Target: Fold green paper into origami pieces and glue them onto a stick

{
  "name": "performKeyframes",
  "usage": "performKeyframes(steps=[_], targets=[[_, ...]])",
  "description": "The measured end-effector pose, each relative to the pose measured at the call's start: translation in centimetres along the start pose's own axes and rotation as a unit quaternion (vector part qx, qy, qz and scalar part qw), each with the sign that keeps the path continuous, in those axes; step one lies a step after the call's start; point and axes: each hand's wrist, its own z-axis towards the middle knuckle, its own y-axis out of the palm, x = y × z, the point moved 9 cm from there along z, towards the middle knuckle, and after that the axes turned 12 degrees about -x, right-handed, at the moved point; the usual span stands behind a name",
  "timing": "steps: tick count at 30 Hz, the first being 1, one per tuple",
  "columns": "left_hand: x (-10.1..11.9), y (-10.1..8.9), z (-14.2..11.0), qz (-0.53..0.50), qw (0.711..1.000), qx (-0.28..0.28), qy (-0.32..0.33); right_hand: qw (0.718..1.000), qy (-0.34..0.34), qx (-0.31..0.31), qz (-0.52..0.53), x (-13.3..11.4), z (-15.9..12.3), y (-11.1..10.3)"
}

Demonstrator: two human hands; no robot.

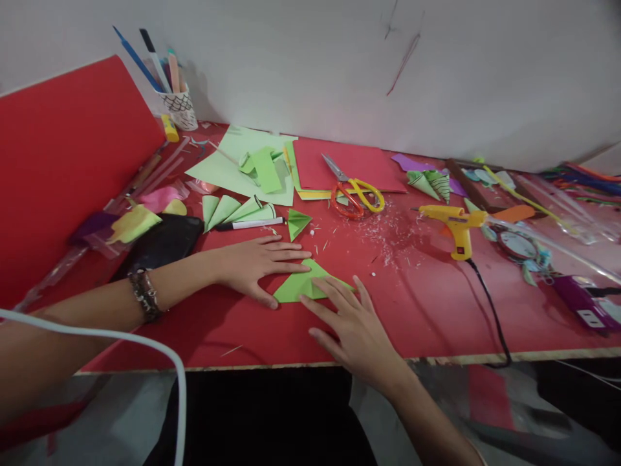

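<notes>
A green piece of folded paper [294, 289] lies flat on the red table under my hands. My left hand [252, 266] rests with fingers stretched out, the fingertips on the paper's left side. From the right, my right hand [347, 317] lies over the paper with its fingers spread, covering part of it. Just beyond sits a small folded green paper piece [297, 224]. Left of that are a black-and-white marker [252, 224] and several rolled green paper cones [233, 210].
Scissors [350, 188] lie on stacked coloured paper [334, 158]. A yellow glue gun [455, 226] stands to the right, its cord running over the front edge. A pen cup [179, 109] is at the back left. A white cable [165, 349] crosses the lower left.
</notes>
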Motion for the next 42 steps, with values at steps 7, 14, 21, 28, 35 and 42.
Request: performKeyframes(steps=[7, 14, 21, 28, 35, 42], targets=[[-0.2, 0.3, 0.1, -0.004, 1.000, -0.015, -0.009, 0.998, 0.058, 0.015, -0.012, 3.2, -2.3, 0.0], [0.2, -0.2, -0.1, -0.002, 1.000, -0.008, -0.013, 0.994, 0.087, 0.049, 0.035, 5.4, -3.7, -0.3], [1.2, -0.8, -0.3, 0.008, 0.998, 0.026, -0.053, 0.988, 0.112, 0.087, 0.060, 7.0, -4.7, -0.9], [1.8, -1.5, 0.2, 0.047, 0.994, 0.045, -0.091, 0.990, 0.039, 0.086, 0.103, 4.8, -1.0, -1.7], [3.1, -3.7, -0.6, 0.105, 0.982, 0.113, -0.109, 0.997, -0.016, 0.056, 0.044, 2.5, 1.4, -3.8], [7.0, -7.4, -2.0, 0.226, 0.931, 0.262, -0.119, 0.997, -0.041, 0.039, 0.059, 1.3, 2.3, -6.7]])
